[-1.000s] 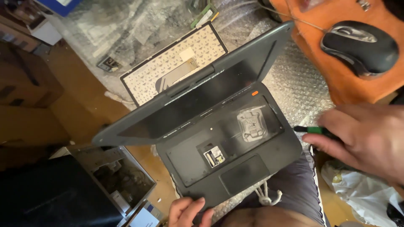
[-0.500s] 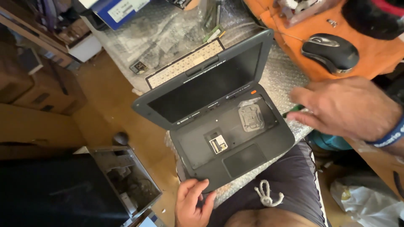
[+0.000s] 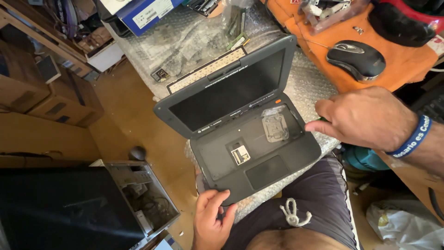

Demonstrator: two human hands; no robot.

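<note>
I've got the small grey laptop (image 3: 240, 125) lying open on bubble wrap at the table edge, keyboard already out and propped behind the screen (image 3: 206, 71), bare tray exposed, board still inside. Left hand (image 3: 212, 221) pinches the front corner. Right hand (image 3: 365, 118), half curled over something green, has drifted off the right edge since a second ago.

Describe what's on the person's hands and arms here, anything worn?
Both hands are bare: no gloves, no sleeves in view. The right hand has a blue wristband with white lettering round the wrist. The left hand shows nothing worn; its wrist leaves the frame at the bottom edge. No rings or watch visible.
</note>
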